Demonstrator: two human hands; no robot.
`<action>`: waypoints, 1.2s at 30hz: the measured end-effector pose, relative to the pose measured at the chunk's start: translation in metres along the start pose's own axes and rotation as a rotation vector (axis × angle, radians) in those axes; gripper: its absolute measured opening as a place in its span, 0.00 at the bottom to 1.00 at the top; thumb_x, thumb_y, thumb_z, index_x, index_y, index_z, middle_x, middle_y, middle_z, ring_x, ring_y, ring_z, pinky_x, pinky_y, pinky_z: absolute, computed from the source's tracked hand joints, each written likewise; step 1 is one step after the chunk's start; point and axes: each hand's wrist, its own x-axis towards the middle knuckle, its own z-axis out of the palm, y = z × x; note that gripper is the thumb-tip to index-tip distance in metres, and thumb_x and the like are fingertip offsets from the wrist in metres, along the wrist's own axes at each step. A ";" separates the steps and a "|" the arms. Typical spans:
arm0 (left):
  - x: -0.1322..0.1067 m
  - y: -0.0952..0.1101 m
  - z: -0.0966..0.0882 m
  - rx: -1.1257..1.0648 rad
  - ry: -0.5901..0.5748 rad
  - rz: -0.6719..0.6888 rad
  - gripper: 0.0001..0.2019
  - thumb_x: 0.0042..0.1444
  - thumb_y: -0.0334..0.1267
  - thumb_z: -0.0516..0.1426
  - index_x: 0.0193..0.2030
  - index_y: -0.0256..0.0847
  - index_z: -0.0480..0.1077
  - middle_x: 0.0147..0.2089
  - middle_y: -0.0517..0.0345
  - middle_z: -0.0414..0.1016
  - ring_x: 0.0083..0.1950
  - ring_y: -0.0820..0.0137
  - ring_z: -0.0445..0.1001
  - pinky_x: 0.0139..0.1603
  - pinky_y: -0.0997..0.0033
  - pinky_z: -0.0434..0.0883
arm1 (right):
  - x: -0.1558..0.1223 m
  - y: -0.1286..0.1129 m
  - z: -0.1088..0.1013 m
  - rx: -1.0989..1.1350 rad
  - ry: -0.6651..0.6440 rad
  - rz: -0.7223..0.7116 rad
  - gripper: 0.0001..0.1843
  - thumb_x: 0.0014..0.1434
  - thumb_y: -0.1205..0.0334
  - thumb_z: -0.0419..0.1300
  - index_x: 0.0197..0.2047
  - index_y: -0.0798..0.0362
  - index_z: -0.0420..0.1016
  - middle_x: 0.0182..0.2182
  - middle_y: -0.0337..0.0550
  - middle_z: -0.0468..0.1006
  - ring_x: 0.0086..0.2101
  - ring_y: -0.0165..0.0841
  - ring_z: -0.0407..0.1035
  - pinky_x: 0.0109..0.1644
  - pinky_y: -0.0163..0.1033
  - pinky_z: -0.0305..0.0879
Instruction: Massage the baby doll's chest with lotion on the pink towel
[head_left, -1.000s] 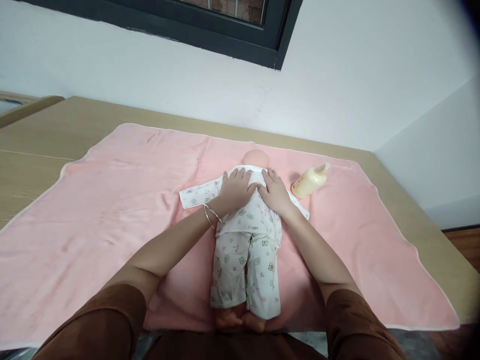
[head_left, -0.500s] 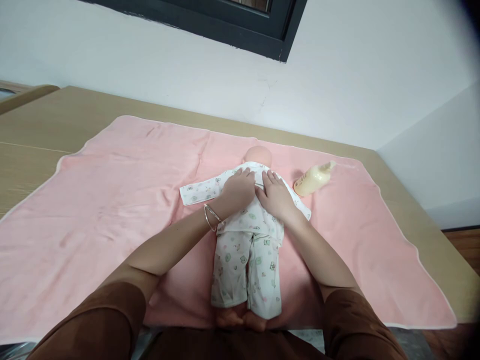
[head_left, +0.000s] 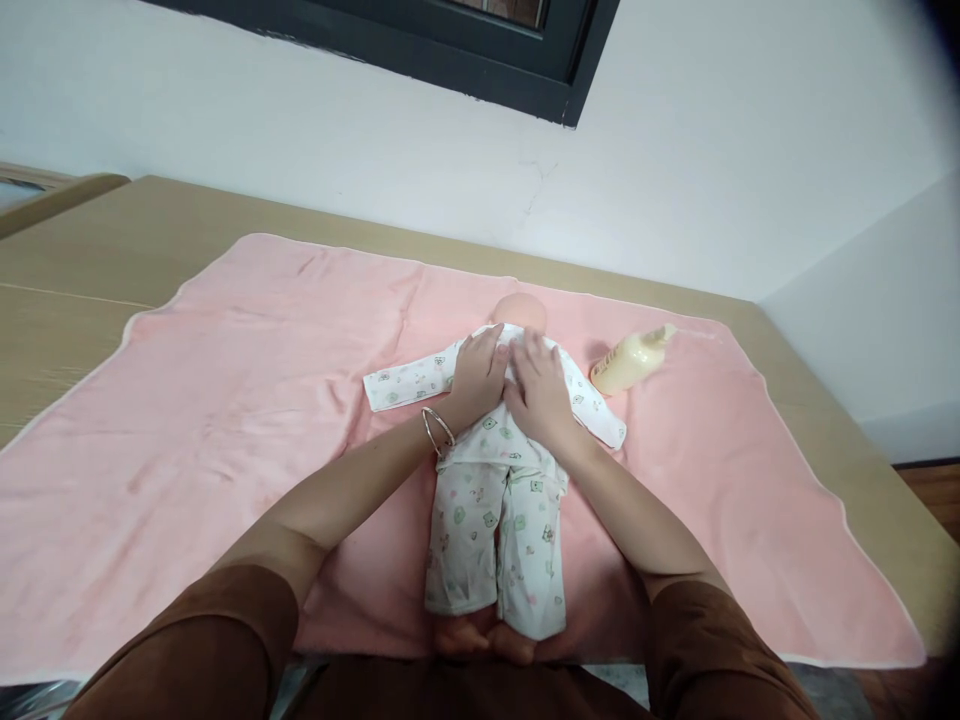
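A baby doll (head_left: 536, 500) in white printed top and trousers lies face down, its bald head away from me and its bare feet at the near edge. My left hand (head_left: 478, 375) rests flat on the left side of its upper back, fingers stretched forward, a thin bangle at the wrist. Beside it, my right hand (head_left: 541, 388) lies on the right side of the upper back, fingers extended and slightly blurred. The hands are close together, thumbs near the middle of the back. Both sleeves of the top spread outward; neither hand grips anything.
A pink blanket (head_left: 285, 420) with wavy edges covers much of the wooden table (head_left: 202, 210). To the right of the doll, a pale yellow pump bottle (head_left: 631, 362) lies on its side. Behind the table is a white wall (head_left: 420, 150) with a dark window frame (head_left: 510, 75).
My right hand has shifted slightly left and inward on the doll's back, closer to the left hand. My left hand's fingers now point more forward. The doll and bottle stay in place.
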 end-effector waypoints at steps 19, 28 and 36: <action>0.000 -0.006 0.003 -0.127 0.071 0.079 0.33 0.75 0.53 0.34 0.59 0.37 0.74 0.60 0.42 0.80 0.64 0.58 0.76 0.70 0.49 0.67 | -0.002 -0.012 -0.007 -0.080 -0.073 -0.001 0.35 0.70 0.64 0.48 0.78 0.60 0.54 0.79 0.56 0.49 0.78 0.49 0.38 0.79 0.66 0.38; 0.001 -0.015 0.003 -0.230 0.060 0.103 0.38 0.73 0.63 0.35 0.68 0.35 0.67 0.65 0.36 0.76 0.67 0.54 0.75 0.70 0.45 0.68 | -0.003 -0.024 -0.025 -0.027 -0.211 -0.003 0.34 0.69 0.65 0.50 0.77 0.62 0.58 0.77 0.56 0.54 0.76 0.52 0.46 0.78 0.66 0.43; -0.010 0.038 -0.011 -0.427 0.076 0.208 0.34 0.72 0.63 0.41 0.66 0.40 0.69 0.64 0.41 0.77 0.67 0.54 0.74 0.71 0.47 0.68 | -0.025 -0.019 -0.099 0.105 0.112 -0.100 0.35 0.70 0.60 0.49 0.78 0.53 0.53 0.74 0.53 0.63 0.73 0.47 0.56 0.76 0.68 0.49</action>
